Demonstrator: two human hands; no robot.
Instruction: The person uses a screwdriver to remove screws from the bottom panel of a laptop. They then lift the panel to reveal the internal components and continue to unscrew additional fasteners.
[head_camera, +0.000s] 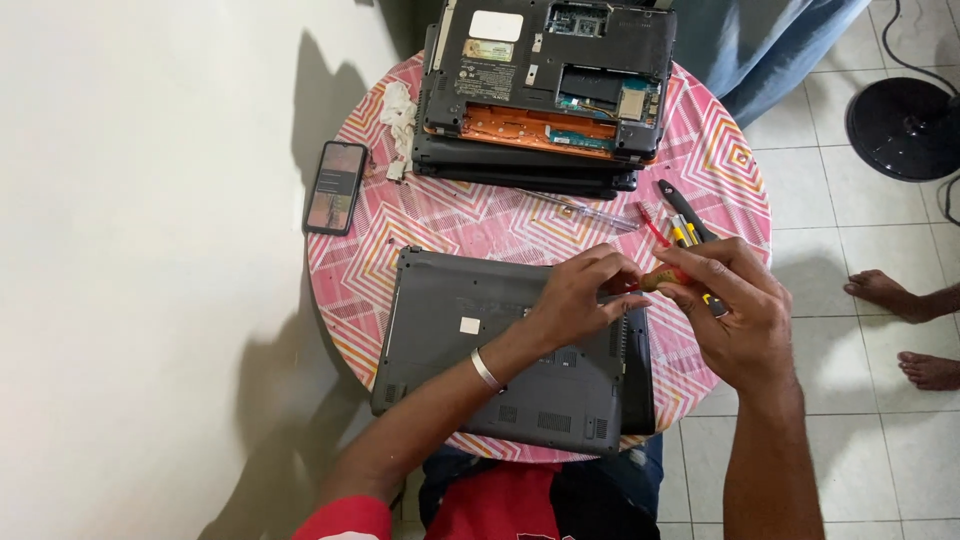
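A grey laptop (470, 350) lies upside down on the round table (400, 230), close to my body. My left hand (580, 295) rests over its right rear corner, fingertips pinching the front of a small red and brown screwdriver (662, 280). My right hand (735, 310) grips the handle end of that same screwdriver just beyond the laptop's right edge. A silver bracelet sits on my left wrist.
A stack of opened dark laptops (545, 90) fills the far side of the table. A phone (335, 187) lies at the left edge beside crumpled tissue (400, 115). Pliers and yellow-handled tools (685, 215) lie at the right. Another person's bare feet (905, 320) and a fan base (905, 125) are on the tiled floor.
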